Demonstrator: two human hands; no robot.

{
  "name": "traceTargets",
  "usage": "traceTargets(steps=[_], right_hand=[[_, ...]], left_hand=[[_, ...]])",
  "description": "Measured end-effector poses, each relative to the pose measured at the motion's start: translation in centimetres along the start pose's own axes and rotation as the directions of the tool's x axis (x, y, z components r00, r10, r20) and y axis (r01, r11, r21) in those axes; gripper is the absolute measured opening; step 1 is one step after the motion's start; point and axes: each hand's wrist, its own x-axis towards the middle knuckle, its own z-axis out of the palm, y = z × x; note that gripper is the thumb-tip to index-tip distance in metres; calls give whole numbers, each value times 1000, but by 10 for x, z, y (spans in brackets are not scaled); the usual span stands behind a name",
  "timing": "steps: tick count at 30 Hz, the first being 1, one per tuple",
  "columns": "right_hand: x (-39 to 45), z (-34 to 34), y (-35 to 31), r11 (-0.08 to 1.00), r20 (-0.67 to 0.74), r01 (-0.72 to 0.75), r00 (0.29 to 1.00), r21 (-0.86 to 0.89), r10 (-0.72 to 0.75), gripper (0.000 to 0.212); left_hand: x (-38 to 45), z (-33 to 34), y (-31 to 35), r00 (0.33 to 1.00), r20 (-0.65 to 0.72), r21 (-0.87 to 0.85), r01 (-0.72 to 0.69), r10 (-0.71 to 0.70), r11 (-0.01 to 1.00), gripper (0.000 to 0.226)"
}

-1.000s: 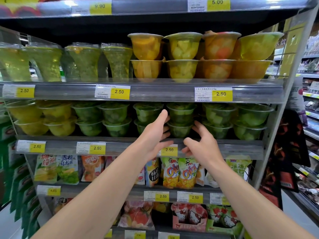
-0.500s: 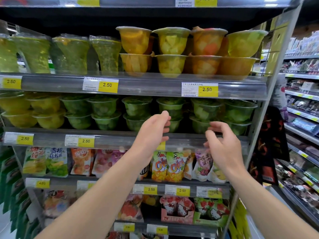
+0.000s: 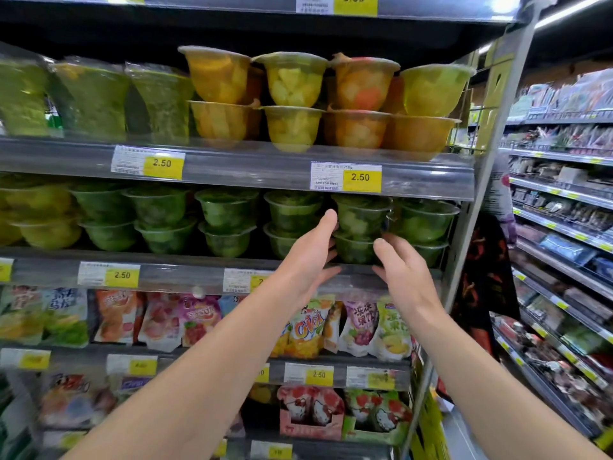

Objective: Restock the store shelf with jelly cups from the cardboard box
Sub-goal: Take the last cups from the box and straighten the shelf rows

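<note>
The yellow price tag on the rail of the upper cup shelf reads 2.50, with small print on its white half too fine to read beyond "218g". Left of it along the same rail another tag also reads 2.50, and above it, on the top rail, a tag reads 5.00. Under it, on the next rail down, a tag reads 2.50. Lower still, snack pouches hang with the lettering "O!a" on an orange and yellow pack.

Half a second ago both hands were lower and further apart in front of the rail; now they have closed in on one stack of green jelly cups directly beneath the 2.50 tag. The left hand has its fingers straight, its fingertip reaching the upper cup's left side. The right hand is loosely spread by the lower cup's right side, clasping nothing; whether it touches the cup is unclear.

Above the tag, clear cups stacked two high hold yellow and orange fruit pieces in jelly. The cups below hold green jelly with pale chunks.
</note>
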Motion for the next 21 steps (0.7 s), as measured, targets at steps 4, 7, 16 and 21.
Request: traceTargets(steps=[4, 7, 16, 21], right_hand=[[1, 1, -1, 999, 31, -5, 1000, 43, 4, 74], [3, 3, 0, 999, 40, -12, 999, 43, 10, 78], [1, 3, -4, 1000, 81, -1, 997, 13, 0, 80], [2, 3, -4, 1000, 82, -1, 997, -7, 1, 83]], left_hand=[[0, -4, 1, 1000, -21, 17, -12, 13, 1000, 56], [0, -8, 3, 1000, -26, 36, -14, 15, 999, 55], [4, -11, 2, 1000, -27, 59, 0, 1, 998, 53], [6, -11, -2, 1000, -31, 83, 2, 1, 997, 55]])
